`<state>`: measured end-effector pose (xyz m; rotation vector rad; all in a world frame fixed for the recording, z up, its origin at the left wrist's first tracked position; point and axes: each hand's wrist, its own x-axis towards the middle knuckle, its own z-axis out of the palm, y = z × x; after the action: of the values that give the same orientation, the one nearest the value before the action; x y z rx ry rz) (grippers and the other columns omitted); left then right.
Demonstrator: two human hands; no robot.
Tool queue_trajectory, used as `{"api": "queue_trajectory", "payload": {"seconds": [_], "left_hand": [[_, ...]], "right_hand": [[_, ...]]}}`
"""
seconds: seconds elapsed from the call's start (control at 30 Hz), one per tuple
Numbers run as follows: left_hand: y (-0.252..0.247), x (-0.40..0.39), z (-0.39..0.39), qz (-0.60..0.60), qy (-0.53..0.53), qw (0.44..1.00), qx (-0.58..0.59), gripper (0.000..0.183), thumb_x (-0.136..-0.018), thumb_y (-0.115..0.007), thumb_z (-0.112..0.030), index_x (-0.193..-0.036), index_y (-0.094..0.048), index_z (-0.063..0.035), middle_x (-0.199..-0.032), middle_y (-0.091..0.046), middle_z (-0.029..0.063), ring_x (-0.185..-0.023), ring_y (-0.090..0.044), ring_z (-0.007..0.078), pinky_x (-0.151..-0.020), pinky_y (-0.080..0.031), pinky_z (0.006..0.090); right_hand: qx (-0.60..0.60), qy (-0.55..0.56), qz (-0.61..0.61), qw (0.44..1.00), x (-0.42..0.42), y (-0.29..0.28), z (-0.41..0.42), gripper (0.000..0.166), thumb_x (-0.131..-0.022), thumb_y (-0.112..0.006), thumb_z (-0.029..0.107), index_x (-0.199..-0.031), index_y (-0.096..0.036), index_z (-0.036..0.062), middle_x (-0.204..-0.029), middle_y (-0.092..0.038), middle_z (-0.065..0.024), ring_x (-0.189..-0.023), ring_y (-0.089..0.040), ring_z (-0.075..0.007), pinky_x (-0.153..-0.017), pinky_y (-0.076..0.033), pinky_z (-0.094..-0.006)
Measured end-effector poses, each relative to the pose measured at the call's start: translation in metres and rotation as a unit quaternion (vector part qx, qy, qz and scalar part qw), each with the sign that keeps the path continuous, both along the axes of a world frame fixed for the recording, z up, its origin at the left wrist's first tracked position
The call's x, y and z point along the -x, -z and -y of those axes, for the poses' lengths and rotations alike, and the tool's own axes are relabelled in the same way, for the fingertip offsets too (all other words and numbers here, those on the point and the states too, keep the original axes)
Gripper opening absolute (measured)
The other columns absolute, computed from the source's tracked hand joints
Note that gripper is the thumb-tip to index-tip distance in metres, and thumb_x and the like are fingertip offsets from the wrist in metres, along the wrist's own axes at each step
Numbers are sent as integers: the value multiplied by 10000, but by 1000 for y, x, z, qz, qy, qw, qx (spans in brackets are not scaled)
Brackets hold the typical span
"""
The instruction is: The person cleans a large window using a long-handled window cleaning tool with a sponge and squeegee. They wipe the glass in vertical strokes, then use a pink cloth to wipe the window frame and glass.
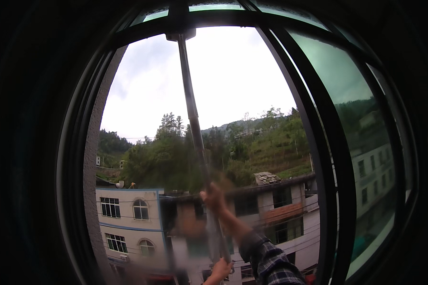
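Note:
A long telescopic metal pole point(193, 121) runs up through the open window, leaning slightly left. My right hand point(214, 200), in a plaid sleeve, grips its middle. Lower down, my left hand point(220, 269) closes round the pole near the bottom of the view. The pole's top ends in a wide dark head point(181, 34), which reaches the upper crossbar of the window frame; whether it touches the bar or the glass above cannot be told.
Dark window frame bars point(308, 107) stand at right, with a green-tinted glass pane point(369, 142) beyond. A rough outer wall edge point(97, 124) lies at left. Outside are wires, a pale building point(128, 210), an older building point(281, 210) and wooded hills.

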<state>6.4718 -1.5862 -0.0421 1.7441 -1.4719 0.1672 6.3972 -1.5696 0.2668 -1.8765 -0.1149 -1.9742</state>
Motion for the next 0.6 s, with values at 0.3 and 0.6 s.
{"api": "queue_trajectory", "payload": {"seconds": [0.3,0.6], "left_hand": [[-31,59,7,-41,65,992,-105,454,-861,-562,-421,-1021,-595,2,-855,-649,212,-829,-634,384,-722,-487,449],[-22,70,49,-34,234,971,-33,356,-902,-535,-333,-1004,-565,7,-685,-584,116,-586,-610,197,-535,-505,351]], "right_hand": [[-18,69,-47,996,25,1,24,170,-747,-603,180,-832,-502,73,-720,-605,-191,-772,-581,-426,-618,-454,-482],[4,93,-56,994,59,-13,22,165,-727,-599,164,-814,-493,71,-702,-598,-182,-759,-580,-423,-614,-451,-480]]}}
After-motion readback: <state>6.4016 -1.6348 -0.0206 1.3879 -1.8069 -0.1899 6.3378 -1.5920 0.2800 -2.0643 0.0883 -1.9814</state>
